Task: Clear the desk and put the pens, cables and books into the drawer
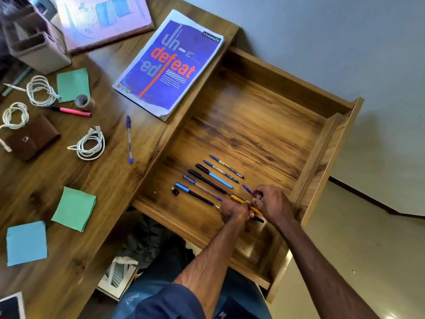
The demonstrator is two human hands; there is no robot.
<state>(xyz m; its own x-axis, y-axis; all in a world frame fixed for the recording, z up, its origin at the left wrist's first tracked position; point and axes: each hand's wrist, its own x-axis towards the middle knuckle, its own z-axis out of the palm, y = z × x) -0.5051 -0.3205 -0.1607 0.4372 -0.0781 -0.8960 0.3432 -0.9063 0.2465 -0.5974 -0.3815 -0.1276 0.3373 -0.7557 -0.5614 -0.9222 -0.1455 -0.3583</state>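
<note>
The wooden drawer [264, 107] stands pulled open to the right of the desk [69, 176]. Several pens [213, 178] lie in a neat row on its floor. My left hand [233, 212] grips an orange pen [238, 199] and a black one beside it, low over the drawer floor. My right hand [270, 200] pinches a blue pen [247, 189] right next to the left hand. On the desk lie a blue pen [129, 139], a pink highlighter [74, 111], three coiled white cables [90, 143] [40, 90] [15, 116] and a blue notebook [170, 63].
Green and blue sticky-note pads [73, 209] [26, 242] [73, 85], a tape roll [84, 102], a brown pouch [30, 138], a grey organiser box [34, 38] and a framed picture [101, 19] sit on the desk. A small black adapter [176, 191] lies in the drawer.
</note>
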